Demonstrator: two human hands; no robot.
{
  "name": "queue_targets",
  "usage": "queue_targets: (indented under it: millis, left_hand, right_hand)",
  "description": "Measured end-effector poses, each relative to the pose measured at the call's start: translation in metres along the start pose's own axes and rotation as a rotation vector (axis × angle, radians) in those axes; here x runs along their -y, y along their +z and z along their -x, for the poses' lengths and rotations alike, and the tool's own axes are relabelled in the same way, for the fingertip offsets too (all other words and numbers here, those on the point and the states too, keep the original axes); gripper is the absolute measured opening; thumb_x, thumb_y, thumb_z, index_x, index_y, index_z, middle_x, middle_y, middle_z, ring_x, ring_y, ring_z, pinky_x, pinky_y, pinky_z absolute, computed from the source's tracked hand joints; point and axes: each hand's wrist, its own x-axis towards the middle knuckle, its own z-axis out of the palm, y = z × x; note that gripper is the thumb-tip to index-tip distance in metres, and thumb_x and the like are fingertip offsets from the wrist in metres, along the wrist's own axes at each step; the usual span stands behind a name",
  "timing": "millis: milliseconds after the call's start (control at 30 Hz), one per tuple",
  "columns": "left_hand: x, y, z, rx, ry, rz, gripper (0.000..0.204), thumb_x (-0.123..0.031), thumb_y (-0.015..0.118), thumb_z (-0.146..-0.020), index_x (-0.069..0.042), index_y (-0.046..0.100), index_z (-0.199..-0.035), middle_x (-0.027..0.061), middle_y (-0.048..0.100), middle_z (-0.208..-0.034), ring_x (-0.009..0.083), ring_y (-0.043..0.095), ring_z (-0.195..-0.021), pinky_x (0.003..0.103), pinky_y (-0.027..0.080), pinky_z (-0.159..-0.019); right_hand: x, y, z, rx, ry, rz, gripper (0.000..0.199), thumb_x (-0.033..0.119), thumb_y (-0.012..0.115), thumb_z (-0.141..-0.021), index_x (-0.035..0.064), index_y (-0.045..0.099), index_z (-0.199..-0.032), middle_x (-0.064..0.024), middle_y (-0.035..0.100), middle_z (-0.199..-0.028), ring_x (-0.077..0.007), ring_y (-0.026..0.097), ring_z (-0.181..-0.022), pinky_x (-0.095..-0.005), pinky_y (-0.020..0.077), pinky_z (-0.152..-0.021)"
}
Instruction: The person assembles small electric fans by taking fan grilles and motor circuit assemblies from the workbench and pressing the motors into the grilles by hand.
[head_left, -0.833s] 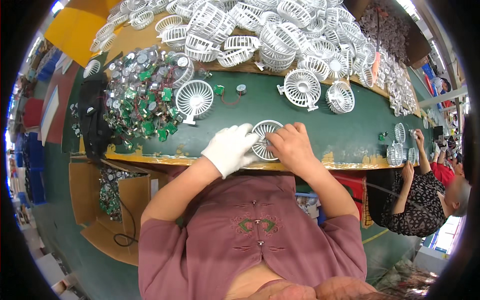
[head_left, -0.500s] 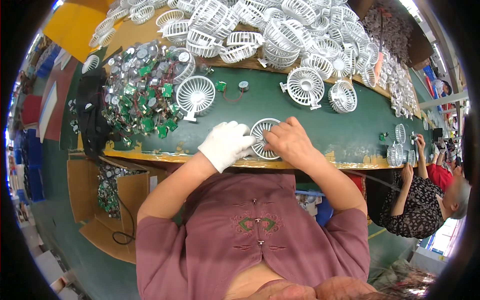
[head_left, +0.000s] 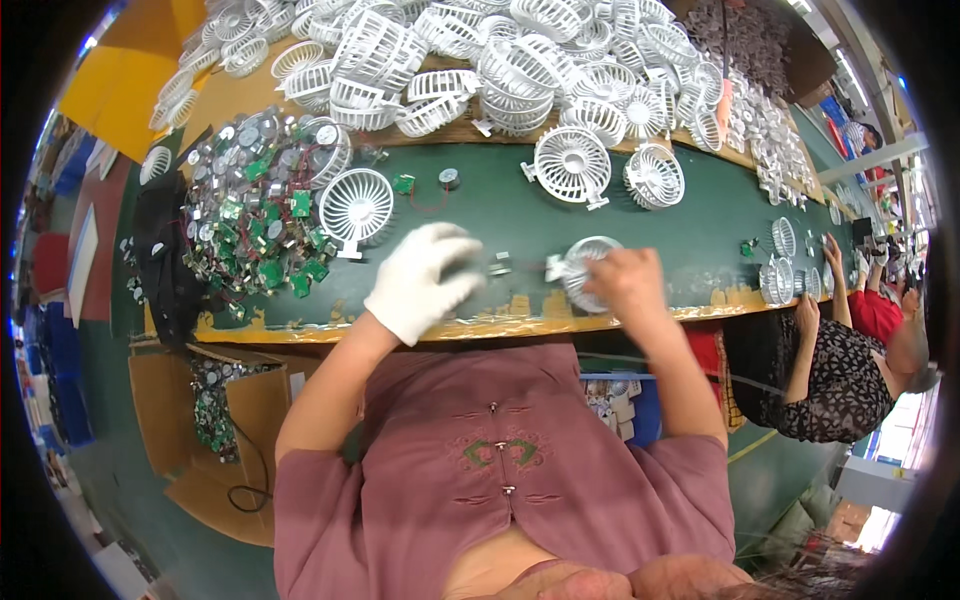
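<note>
We see smooth, pale plastic in the fan grille [head_left: 578, 275] just right of centre, silvery metal on the round motor [head_left: 448, 179] above centre, and matt cloth in the white glove [head_left: 415, 290]. The green table [head_left: 680, 240] looks smooth, its yellow edge [head_left: 500, 326] scuffed; lower left, the carton [head_left: 160, 410] is matt cardboard.

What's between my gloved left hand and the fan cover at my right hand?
In the head view, one small part lies on the green table between your left hand and the fan cover, too small to identify.
</note>
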Motion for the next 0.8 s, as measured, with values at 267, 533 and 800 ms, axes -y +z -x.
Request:
queue_targets:
  millis: [267, 533, 800]
  left_hand:
    - [0.02, 0.011, -0.066, -0.311, 0.072, -0.318, 0.033, -0.031, 0.067, -0.078, -0.009, 0.066, -0.103, 0.0134, 0.06, -0.105, 0.0314, 0.057, -0.098, 0.041, 0.046, -0.086]
    - [0.052, 0.024, -0.076, -0.273, 0.005, -0.719, 0.023, -0.033, 0.068, -0.079, -0.015, 0.064, -0.093, 0.0075, 0.062, -0.086, 0.0276, 0.06, -0.081, 0.041, 0.048, -0.071]
    - [0.047, 0.034, -0.083, -0.297, 0.001, -0.753, 0.023, -0.036, 0.069, -0.077, -0.016, 0.063, -0.086, 0.0067, 0.061, -0.082, 0.026, 0.06, -0.08, 0.04, 0.047, -0.069]
  right_hand:
    - [-0.069, -0.075, 0.012, -0.387, 0.196, 0.335, 0.025, 0.01, 0.067, -0.075, 0.0121, 0.066, -0.1, -0.0039, 0.063, -0.084, -0.0232, 0.061, -0.08, -0.0375, 0.0435, -0.071]
    - [0.145, -0.154, -0.046, -0.465, -0.787, -0.472, 0.019, 0.022, 0.055, -0.071, 0.0038, 0.056, -0.066, -0.0018, 0.051, -0.066, -0.0178, 0.049, -0.061, -0.0337, 0.0418, -0.064]
    - [0.129, -0.177, -0.053, -0.24, -0.863, -0.327, 0.02, 0.02, 0.048, -0.087, 0.0033, 0.051, -0.076, -0.0015, 0.048, -0.07, -0.0147, 0.048, -0.069, -0.0274, 0.0396, -0.073]
